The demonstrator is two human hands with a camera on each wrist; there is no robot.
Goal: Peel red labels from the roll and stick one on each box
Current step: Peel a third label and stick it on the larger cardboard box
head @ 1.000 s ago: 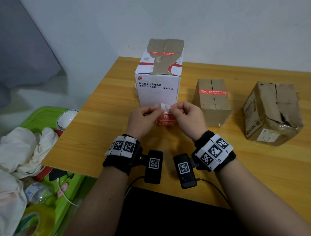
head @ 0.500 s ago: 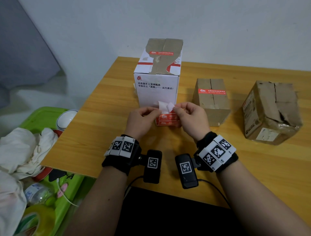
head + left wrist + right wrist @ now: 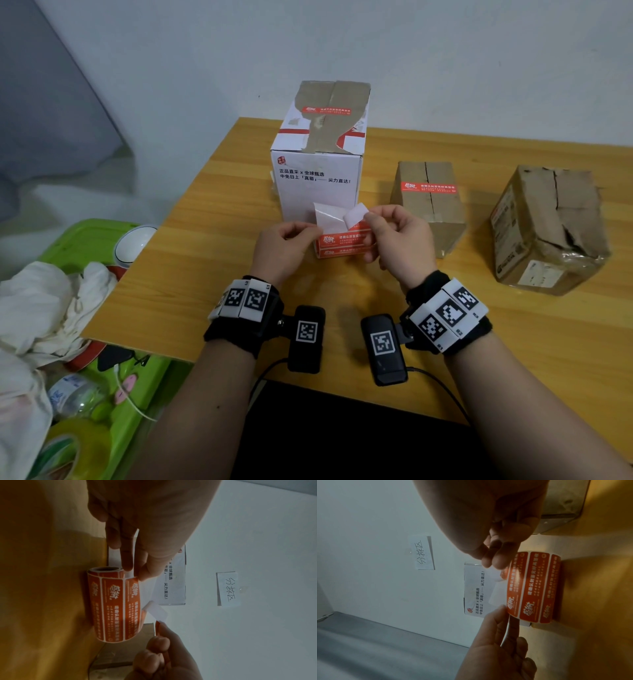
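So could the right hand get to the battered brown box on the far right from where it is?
Probably yes. The battered brown box stands on the table to that side, with bare wood between. But the right hand is pinching a label half off the roll.

- The roll (image 3: 342, 244) lies partly hidden behind both hands' fingers (image 3: 373, 219).
- Small print on its labels, below the fingers, is too blurred to read.
- The desk (image 3: 513, 342) runs off the right edge.
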